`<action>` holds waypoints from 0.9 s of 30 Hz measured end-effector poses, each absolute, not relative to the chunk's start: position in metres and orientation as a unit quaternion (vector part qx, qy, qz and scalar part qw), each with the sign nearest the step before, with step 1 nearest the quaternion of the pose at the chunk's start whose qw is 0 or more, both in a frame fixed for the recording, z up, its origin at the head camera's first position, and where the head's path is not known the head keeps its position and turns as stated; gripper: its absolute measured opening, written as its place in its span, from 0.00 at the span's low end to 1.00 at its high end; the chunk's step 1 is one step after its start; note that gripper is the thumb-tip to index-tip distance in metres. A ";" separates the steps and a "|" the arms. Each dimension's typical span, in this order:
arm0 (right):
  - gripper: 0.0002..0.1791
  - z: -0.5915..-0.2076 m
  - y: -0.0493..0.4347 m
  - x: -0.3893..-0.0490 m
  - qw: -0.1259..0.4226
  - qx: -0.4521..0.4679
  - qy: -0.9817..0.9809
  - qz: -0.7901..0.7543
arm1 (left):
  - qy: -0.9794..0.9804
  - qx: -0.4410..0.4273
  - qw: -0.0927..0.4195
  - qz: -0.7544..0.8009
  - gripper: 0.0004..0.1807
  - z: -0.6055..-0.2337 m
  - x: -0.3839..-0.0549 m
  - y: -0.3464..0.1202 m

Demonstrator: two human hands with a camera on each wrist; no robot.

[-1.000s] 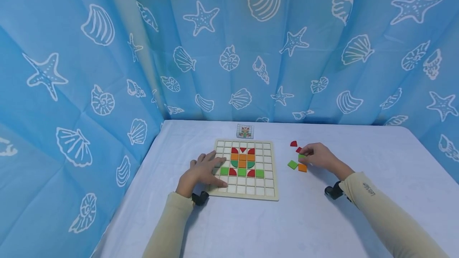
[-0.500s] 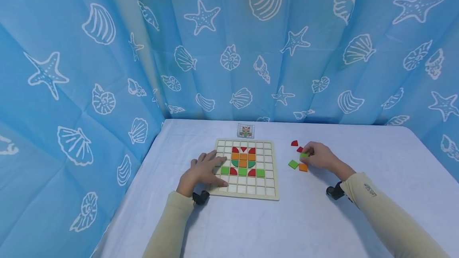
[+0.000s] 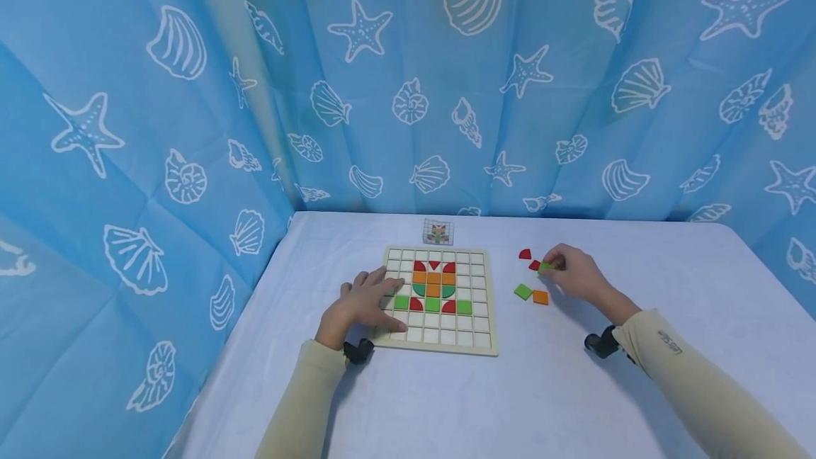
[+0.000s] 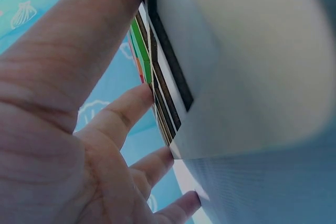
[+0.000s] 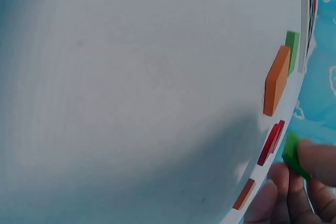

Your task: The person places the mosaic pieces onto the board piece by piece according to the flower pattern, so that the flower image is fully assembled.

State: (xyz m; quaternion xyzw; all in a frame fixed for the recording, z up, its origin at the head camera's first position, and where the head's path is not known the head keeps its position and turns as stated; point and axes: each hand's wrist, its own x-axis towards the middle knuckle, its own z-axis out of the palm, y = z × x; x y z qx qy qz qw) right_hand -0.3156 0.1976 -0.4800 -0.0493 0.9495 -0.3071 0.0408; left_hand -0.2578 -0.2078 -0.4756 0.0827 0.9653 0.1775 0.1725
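My right hand (image 3: 574,275) pinches a green square tile (image 3: 545,268) between thumb and fingers, close to a small group of loose tiles. In the right wrist view the held green tile (image 5: 294,153) is tilted, with the thumb along one face. My left hand (image 3: 365,303) lies with spread fingers over the left side of a wooden grid board (image 3: 440,350), hiding part of its edge. Red, orange and green pieces on the board form a flower-like figure (image 3: 433,289). In the left wrist view, fingertips touch the board's edge (image 4: 168,51).
Left of the right hand lie another green tile (image 3: 523,292), an orange tile (image 3: 540,297) and red pieces (image 3: 525,254). The right wrist view also shows a second orange piece (image 5: 244,194). A small pattern card (image 3: 438,232) stands behind the board, before a blue shell-print curtain (image 3: 408,133).
The right hand, pinching the green tile, has moved slightly up and away from the orange tile, baring more of the red piece beside it. The left hand stays in place on the board.
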 end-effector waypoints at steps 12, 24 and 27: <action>0.13 -0.478 0.165 -0.304 -0.016 -0.073 0.941 -0.329 | 0.967 0.085 0.169 0.172 0.51 -0.477 -0.258 -0.208; 0.10 -0.477 0.129 -0.295 -0.001 -0.125 0.936 -0.329 | 0.966 0.089 0.168 0.174 0.51 -0.479 -0.256 -0.209; 0.10 -0.474 0.122 -0.294 0.008 -0.131 0.933 -0.334 | 0.966 0.087 0.168 0.175 0.51 -0.477 -0.257 -0.209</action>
